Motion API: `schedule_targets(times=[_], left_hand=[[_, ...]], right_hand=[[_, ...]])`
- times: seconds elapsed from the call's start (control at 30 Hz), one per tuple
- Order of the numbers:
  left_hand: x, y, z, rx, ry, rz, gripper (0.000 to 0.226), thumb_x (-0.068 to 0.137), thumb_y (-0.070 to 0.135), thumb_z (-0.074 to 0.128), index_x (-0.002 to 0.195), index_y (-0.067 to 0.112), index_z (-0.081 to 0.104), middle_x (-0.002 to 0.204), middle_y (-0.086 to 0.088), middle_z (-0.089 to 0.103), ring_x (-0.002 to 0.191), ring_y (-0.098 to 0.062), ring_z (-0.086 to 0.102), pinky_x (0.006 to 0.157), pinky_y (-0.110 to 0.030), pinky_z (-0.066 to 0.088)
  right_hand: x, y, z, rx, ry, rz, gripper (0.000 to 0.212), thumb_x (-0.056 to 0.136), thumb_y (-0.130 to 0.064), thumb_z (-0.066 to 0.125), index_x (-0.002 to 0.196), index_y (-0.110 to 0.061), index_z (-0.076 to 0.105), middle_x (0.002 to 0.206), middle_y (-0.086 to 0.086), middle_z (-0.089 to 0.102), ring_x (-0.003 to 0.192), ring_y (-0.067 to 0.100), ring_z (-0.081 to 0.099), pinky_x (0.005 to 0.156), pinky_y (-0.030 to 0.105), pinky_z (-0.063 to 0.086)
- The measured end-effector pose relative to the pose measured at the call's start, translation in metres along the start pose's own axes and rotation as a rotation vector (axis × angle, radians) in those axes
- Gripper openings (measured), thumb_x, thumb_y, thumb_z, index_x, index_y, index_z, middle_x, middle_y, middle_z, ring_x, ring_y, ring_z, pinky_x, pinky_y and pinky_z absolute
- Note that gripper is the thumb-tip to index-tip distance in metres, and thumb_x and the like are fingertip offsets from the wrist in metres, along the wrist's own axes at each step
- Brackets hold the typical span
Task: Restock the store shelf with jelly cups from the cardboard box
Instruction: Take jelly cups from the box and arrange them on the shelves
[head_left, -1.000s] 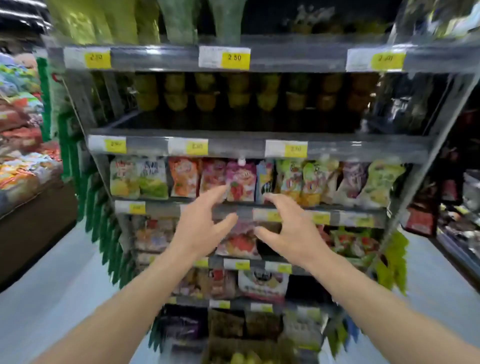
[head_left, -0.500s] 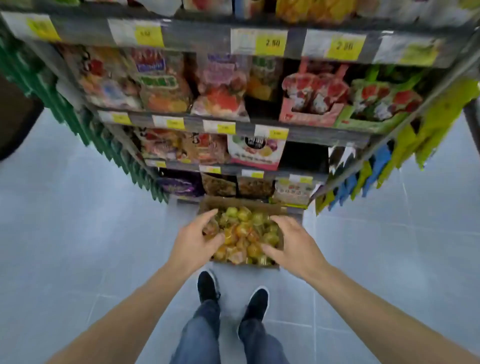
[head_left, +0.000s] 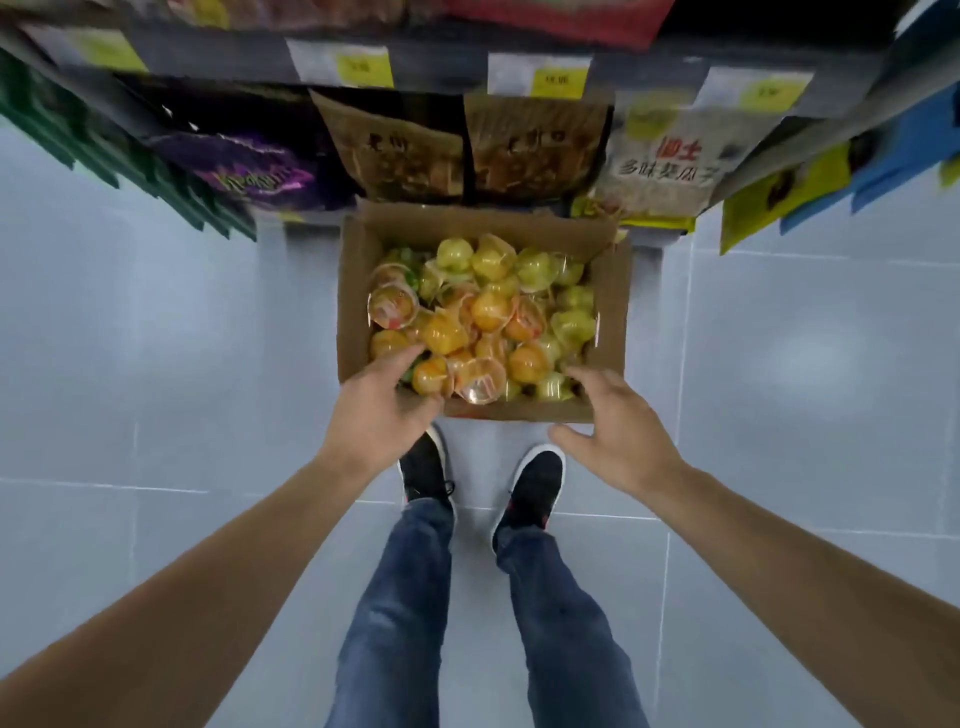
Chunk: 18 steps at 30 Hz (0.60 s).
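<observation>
Two hands reach down over one box of jelly cups

Two bare forearms stretch forward and down from the bottom corners of the view. The left hand (head_left: 382, 408) hangs over the box's near-left corner, back of the hand up, fingers loosely bent with their tips dipping among the cups at that corner; whether it grips one cannot be told. The right hand (head_left: 618, 434) hovers at the near-right corner, at about 3 o'clock from the left, fingers spread wide and holding nothing, thumb pointing toward the box's near wall.

One cardboard box (head_left: 353, 312) sits open on the floor at 12 o'clock from the hands, its far wall just beside the bottom shelf. Jelly cups (head_left: 488, 306) fill it in a loose heap, too many and too overlapped to count: orange ones mostly at the near side, yellow-green ones toward the far and right sides.

Two black shoes (head_left: 535, 486) and two legs in blue jeans stand at 6 o'clock from the box on grey floor tiles (head_left: 156, 338). Four snack bags (head_left: 532, 150) line the bottom shelf, with four blurred price tags (head_left: 540, 78) above.
</observation>
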<state>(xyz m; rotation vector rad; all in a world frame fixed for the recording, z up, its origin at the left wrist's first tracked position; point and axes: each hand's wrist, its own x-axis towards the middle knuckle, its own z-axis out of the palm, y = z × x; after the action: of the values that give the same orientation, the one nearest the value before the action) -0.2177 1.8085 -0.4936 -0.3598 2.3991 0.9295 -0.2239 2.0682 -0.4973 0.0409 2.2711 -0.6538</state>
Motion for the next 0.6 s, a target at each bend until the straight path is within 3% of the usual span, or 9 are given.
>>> schedule_targets(times=[0.1, 0.17, 0.33, 0.4, 0.5, 0.6], left_hand=[[0.044, -0.040, 0.032, -0.021, 0.002, 0.014, 0.055, 0.084, 0.021, 0.076, 0.136, 0.018, 0.059, 0.126, 0.000, 0.067, 0.117, -0.019, 0.060, 0.086, -0.003, 0.032], [0.076, -0.067, 0.051, -0.001, -0.007, 0.041, 0.059, 0.084, 0.028, 0.075, 0.138, 0.017, 0.057, 0.128, 0.001, 0.066, 0.119, -0.019, 0.058, 0.088, -0.003, 0.031], [0.145, -0.116, 0.094, -0.052, -0.001, 0.109, 0.061, 0.082, 0.028, 0.078, 0.139, 0.019, 0.056, 0.117, 0.020, 0.055, 0.110, 0.005, 0.049, 0.086, 0.009, 0.026], [0.173, -0.134, 0.113, -0.051, 0.000, 0.114, 0.068, 0.081, 0.030, 0.079, 0.141, 0.016, 0.052, 0.127, 0.014, 0.057, 0.120, -0.002, 0.050, 0.097, -0.001, 0.032], [0.206, -0.153, 0.137, 0.010, 0.020, 0.122, 0.078, 0.079, 0.037, 0.079, 0.146, 0.015, 0.045, 0.144, -0.004, 0.053, 0.134, -0.021, 0.049, 0.112, -0.035, 0.041], [0.226, -0.157, 0.155, 0.064, 0.044, 0.131, 0.086, 0.079, 0.038, 0.081, 0.150, 0.017, 0.038, 0.148, -0.010, 0.048, 0.136, -0.026, 0.046, 0.112, -0.038, 0.040]], right_hand=[[0.058, 0.012, 0.044, 0.000, -0.011, 0.011, 0.071, 0.087, -0.039, 0.068, 0.148, -0.022, 0.036, 0.146, 0.003, 0.041, 0.129, 0.025, 0.048, 0.099, 0.035, 0.044], [0.095, 0.020, 0.070, 0.007, 0.005, 0.020, 0.072, 0.086, -0.041, 0.069, 0.147, -0.022, 0.036, 0.147, 0.004, 0.041, 0.129, 0.025, 0.048, 0.099, 0.034, 0.044], [0.174, 0.039, 0.113, 0.018, 0.087, -0.012, 0.071, 0.085, -0.041, 0.070, 0.146, -0.024, 0.039, 0.149, 0.003, 0.042, 0.130, 0.024, 0.048, 0.102, 0.034, 0.042], [0.203, 0.049, 0.126, 0.016, 0.114, -0.016, 0.072, 0.085, -0.040, 0.071, 0.147, -0.024, 0.038, 0.148, 0.003, 0.043, 0.131, 0.024, 0.046, 0.103, 0.034, 0.041], [0.240, 0.062, 0.140, 0.012, 0.152, -0.047, 0.074, 0.084, -0.040, 0.071, 0.148, -0.024, 0.038, 0.145, 0.003, 0.046, 0.131, 0.023, 0.046, 0.100, 0.028, 0.038], [0.266, 0.064, 0.149, -0.014, 0.202, -0.088, 0.076, 0.083, -0.037, 0.074, 0.148, -0.021, 0.038, 0.144, 0.005, 0.046, 0.132, 0.023, 0.044, 0.102, 0.028, 0.035]])
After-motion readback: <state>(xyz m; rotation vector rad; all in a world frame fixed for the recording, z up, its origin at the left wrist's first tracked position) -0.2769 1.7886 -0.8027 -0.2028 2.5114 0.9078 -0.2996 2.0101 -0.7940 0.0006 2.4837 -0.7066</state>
